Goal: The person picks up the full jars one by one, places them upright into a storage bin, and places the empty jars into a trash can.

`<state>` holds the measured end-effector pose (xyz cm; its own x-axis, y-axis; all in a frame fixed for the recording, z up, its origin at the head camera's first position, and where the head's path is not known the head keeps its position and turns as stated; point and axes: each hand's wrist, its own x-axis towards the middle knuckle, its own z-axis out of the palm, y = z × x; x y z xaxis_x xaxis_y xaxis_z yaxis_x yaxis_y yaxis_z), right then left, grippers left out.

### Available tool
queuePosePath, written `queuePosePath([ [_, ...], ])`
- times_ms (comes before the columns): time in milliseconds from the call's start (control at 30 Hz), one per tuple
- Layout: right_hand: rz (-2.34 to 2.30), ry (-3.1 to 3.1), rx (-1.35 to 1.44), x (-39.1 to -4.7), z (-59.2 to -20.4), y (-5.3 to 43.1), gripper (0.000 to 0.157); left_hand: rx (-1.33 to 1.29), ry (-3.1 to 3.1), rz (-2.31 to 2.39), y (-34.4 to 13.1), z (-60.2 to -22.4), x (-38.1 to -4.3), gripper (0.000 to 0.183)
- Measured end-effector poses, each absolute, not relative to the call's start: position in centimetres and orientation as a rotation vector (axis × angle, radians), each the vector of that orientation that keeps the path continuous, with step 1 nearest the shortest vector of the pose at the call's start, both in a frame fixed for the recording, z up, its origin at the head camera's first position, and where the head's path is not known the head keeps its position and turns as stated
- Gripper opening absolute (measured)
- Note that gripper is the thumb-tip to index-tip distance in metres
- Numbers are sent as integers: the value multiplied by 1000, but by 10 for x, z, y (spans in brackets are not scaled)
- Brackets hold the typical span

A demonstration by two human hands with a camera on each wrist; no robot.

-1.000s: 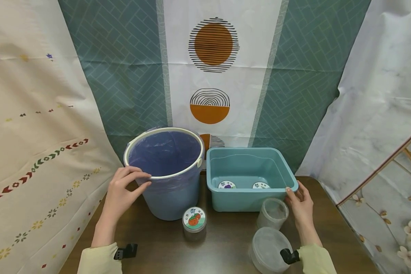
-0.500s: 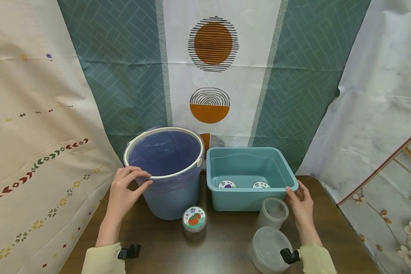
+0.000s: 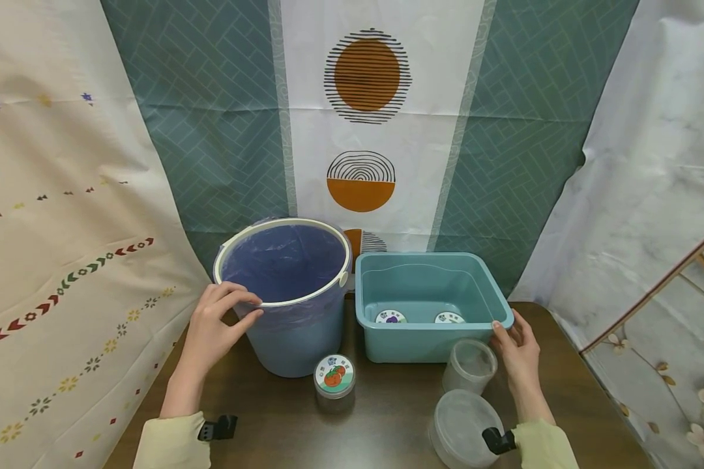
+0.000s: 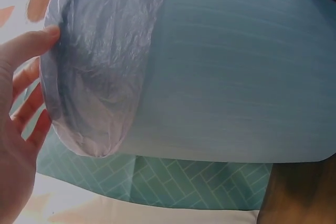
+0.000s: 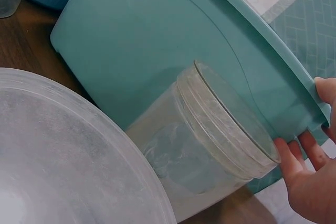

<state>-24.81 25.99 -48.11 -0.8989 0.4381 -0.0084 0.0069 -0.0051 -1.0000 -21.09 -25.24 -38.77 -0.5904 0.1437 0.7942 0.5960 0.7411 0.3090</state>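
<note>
In the head view a blue trash bin (image 3: 296,342) stands at the left with a cream rim ring. A thin purple bin bag (image 4: 105,51) lines it and folds over the outside. My left hand (image 3: 211,326) pinches the bin's near left rim between thumb and fingers. To the right is a teal plastic basin (image 3: 416,345); inside lie two round white-labelled lids, one with a purple picture (image 3: 390,316). My right hand (image 3: 517,348) grips the basin's near right corner, thumb on the rim and fingers around the outer side, as the right wrist view shows.
A clear jar with a tomato-picture lid (image 3: 334,374) stands before the bin. A small clear jar (image 3: 469,365) and a wider, frosted-lidded tub (image 3: 466,423) stand before the basin, close to my right wrist. Hanging cloths (image 3: 234,130) enclose the dark wooden table (image 3: 281,430).
My left forearm shifts slightly while its fingers stay at the bin's rim. The right hand keeps its place on the basin, and the objects stay put.
</note>
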Motion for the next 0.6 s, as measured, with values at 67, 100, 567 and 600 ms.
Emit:
queuePosePath([
  [67, 1969, -1977, -459, -248, -481, 260, 67, -550, -2147, -734, -252, -388, -211, 30],
  [100, 1969, -1980, -458, -248, -481, 261, 67, -545, -2148, -738, -252, -388, -211, 30],
  [567, 1977, -2025, -478, -248, -483, 264, 69, -519, -2176, -813, -250, -387, -209, 31],
  [600, 1979, -2026, -480, -248, -483, 264, 69, -522, -2171, -822, -251, -387, -209, 31],
])
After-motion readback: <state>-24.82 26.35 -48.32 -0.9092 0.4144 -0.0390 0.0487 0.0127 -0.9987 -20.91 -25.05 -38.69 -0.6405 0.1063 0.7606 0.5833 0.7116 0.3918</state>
